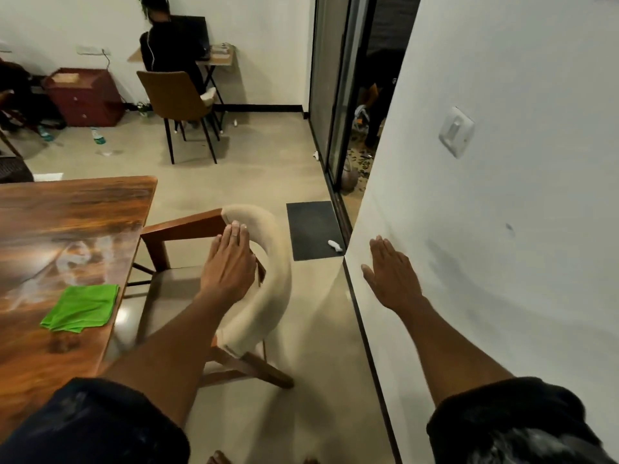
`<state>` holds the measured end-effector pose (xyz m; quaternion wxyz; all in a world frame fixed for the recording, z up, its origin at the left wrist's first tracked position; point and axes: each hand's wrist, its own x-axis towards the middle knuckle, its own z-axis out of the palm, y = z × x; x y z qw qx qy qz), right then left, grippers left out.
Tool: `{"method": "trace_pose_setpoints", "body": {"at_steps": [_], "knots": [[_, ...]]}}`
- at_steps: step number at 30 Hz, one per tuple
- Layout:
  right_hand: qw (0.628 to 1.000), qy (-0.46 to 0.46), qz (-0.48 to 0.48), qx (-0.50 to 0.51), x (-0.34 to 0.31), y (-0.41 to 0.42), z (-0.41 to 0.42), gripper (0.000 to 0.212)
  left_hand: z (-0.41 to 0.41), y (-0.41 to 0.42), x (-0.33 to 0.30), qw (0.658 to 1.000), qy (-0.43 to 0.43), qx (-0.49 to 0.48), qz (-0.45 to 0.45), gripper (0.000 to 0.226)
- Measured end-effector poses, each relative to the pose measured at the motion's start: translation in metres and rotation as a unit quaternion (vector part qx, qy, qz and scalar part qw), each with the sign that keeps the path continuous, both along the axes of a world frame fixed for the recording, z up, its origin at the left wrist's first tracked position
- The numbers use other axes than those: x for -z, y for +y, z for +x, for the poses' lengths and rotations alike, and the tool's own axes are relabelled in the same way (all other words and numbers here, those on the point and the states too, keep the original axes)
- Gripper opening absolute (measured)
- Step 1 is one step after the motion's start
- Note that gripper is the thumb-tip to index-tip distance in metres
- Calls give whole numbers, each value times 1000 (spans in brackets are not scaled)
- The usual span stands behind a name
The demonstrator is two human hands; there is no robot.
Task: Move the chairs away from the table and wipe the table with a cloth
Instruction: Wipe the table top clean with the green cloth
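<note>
Two forearms in dark rolled sleeves are seen reaching forward from the bottom edge. The left hand (pixel 229 262) is laid over the curved cream backrest of an armchair (pixel 274 272), fingers straight and held together, the fingertips touching the top of the padding near the wooden armrest — nothing is gripped. The right hand (pixel 392 276) is held flat in the air beside the white wall (pixel 502 229), fingers straight and close together, thumb out to the side; whether the wall is touched cannot be told.

The armchair is placed at the corner of the wooden table (pixel 67 229), its seat partly under the table edge and its back turned toward the wall. A folded green cloth (pixel 82 308) is seen lying on the tabletop near that edge, just beside the chair seat.

Beyond the chair, a dark doormat (pixel 313 229) is laid on the floor before a sliding glass door (pixel 330 95), with a small white object on its corner. Farther off, a person in dark clothing is seated on a brown chair (pixel 174 95) at a small desk against the far wall — a red drawer cabinet (pixel 85 98) stands to the left.
</note>
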<state>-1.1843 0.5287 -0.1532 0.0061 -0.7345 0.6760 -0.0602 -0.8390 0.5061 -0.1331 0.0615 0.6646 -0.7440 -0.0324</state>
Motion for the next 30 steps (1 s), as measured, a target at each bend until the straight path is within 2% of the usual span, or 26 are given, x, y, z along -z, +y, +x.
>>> {"method": "trace_pose_setpoints", "body": {"at_steps": [4, 7, 13, 19, 25, 30], "knots": [[1000, -28, 2, -13, 15, 13, -6, 65, -66, 27, 15, 999, 4, 35, 31, 68], [999, -38, -1, -8, 17, 11, -14, 65, -86, 27, 8, 998, -16, 51, 30, 68], [999, -45, -10, -2, 25, -5, -29, 60, -90, 6, -3, 999, -9, 37, 27, 68], [999, -42, 6, 5, 34, -26, -26, 63, -92, -14, 30, 999, 10, 15, 43, 67], [997, -80, 17, -4, 38, -54, 21, 63, -106, -26, 66, 996, 36, 13, 84, 66], [997, -53, 52, 18, 47, -70, -4, 65, -97, -60, 75, 994, 49, 8, 92, 68]]}}
